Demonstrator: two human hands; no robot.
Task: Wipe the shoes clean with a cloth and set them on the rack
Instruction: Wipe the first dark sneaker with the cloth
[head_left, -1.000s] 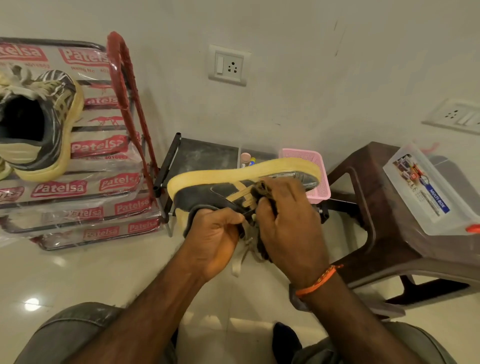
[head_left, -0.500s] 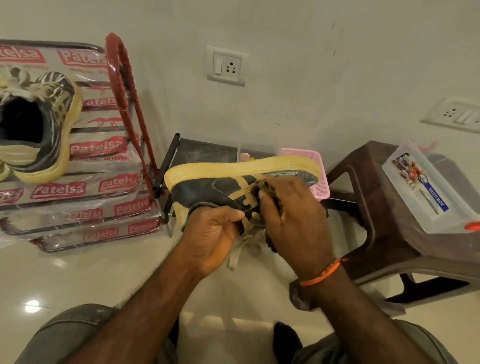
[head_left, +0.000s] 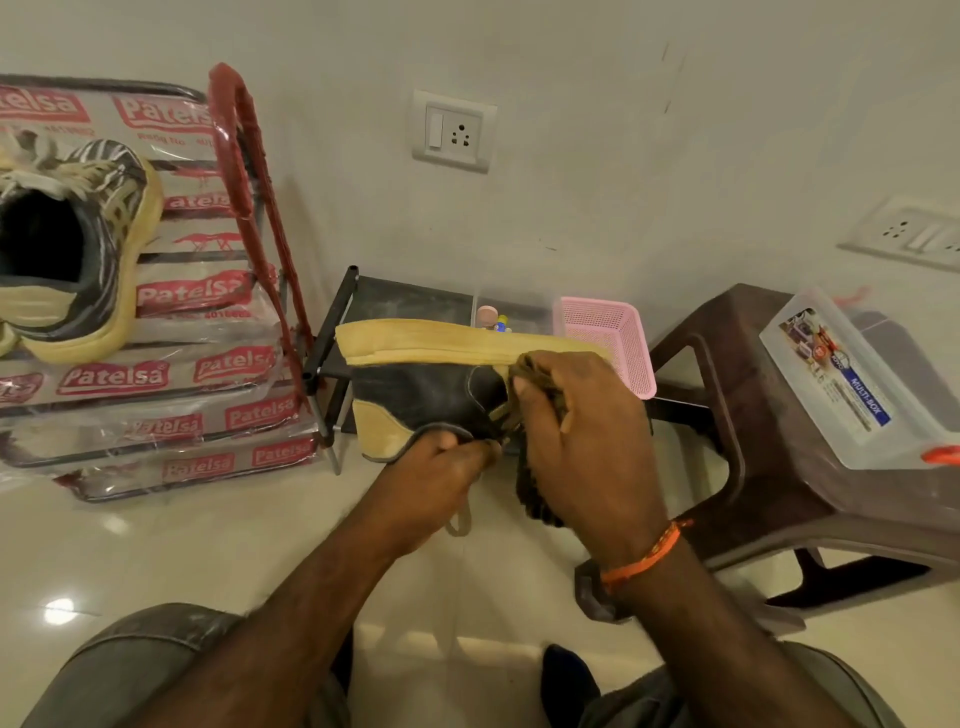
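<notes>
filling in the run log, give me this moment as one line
step: wiping shoe | left hand: holds shoe, sole up | right hand: presses dark cloth on shoe's side | other shoe: on rack

One head-worn view looks forward and down, close over the hands at frame centre. Knees fill the bottom edge; floor and wall lie beyond. The rack sits left of the hands, the stool right.
</notes>
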